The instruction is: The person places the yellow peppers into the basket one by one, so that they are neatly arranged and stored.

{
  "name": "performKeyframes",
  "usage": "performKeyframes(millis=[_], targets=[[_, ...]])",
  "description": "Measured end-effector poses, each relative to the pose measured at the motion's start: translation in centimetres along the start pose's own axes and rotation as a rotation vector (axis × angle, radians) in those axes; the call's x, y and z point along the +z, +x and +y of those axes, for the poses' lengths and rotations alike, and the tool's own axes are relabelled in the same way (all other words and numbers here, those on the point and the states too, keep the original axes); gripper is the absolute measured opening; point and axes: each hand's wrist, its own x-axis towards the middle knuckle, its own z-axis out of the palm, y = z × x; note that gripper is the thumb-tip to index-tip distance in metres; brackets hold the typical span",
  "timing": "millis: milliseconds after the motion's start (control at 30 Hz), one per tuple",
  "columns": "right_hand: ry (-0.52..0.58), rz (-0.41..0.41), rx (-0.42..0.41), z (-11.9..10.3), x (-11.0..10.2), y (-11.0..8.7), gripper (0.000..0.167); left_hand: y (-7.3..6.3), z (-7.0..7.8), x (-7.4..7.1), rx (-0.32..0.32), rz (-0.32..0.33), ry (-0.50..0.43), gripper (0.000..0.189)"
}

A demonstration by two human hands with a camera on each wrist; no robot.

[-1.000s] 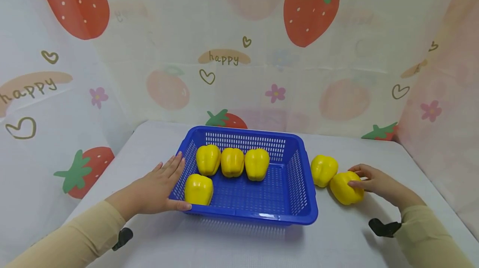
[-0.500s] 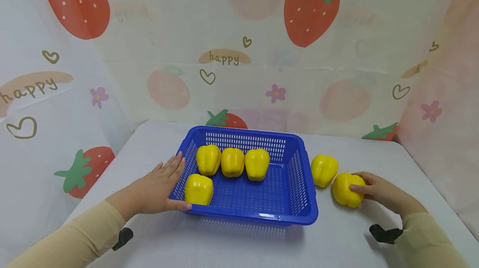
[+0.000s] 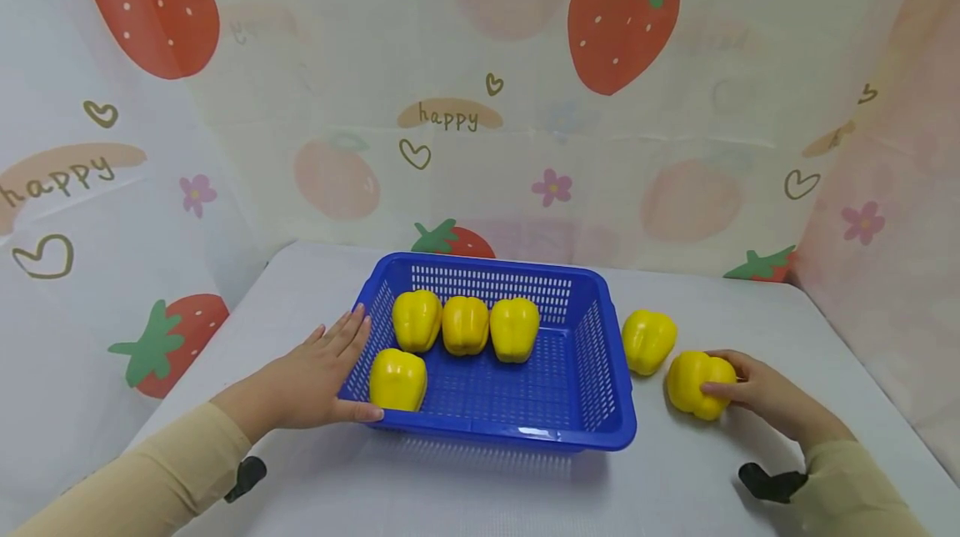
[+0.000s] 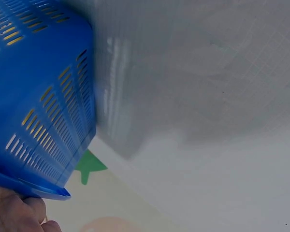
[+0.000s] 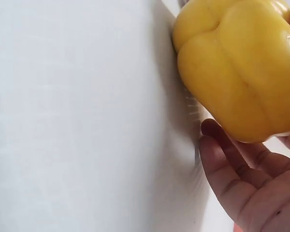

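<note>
My left hand (image 3: pixel 322 383) lies against the left end of a blue slotted basket (image 3: pixel 502 430), fingers straight along its side and thumb on the front corner rim. In the left wrist view, fingertips (image 4: pixel 26 212) show at the basket's rim. To the right of the basket, my right hand (image 3: pixel 772 395) grips a yellow bell pepper (image 3: pixel 693 387) between thumb and fingers. Close up in the right wrist view, the pepper (image 5: pixel 241 67) has its lobed end showing, with several fingers beside and below it. Whether it touches the table is hard to tell.
Several yellow bell peppers sit in the basket: three in the back row and one pepper (image 3: pixel 397 378) at the front left corner. Another pepper (image 3: pixel 648 342) stands on the white table (image 3: pixel 480 495) just right of the basket. Strawberry-print sheets (image 3: pixel 480 45) surround the table.
The right hand has shifted slightly nearer, turning the pepper more upright and drawing it away from its neighbour. The left hand and basket have stayed put.
</note>
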Motion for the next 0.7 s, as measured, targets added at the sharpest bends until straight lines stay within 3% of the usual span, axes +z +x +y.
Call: performKeyframes(millis=[433, 700], targets=[[0.015, 0.050, -0.070, -0.69, 0.84, -0.54, 0.060, -0.04, -0.06, -0.04, -0.003, -0.005, -0.001, 0.116], [0.024, 0.056, -0.053, -0.52, 0.87, -0.52, 0.055, -0.05, -0.05, -0.02, -0.004, -0.006, -0.001, 0.116]])
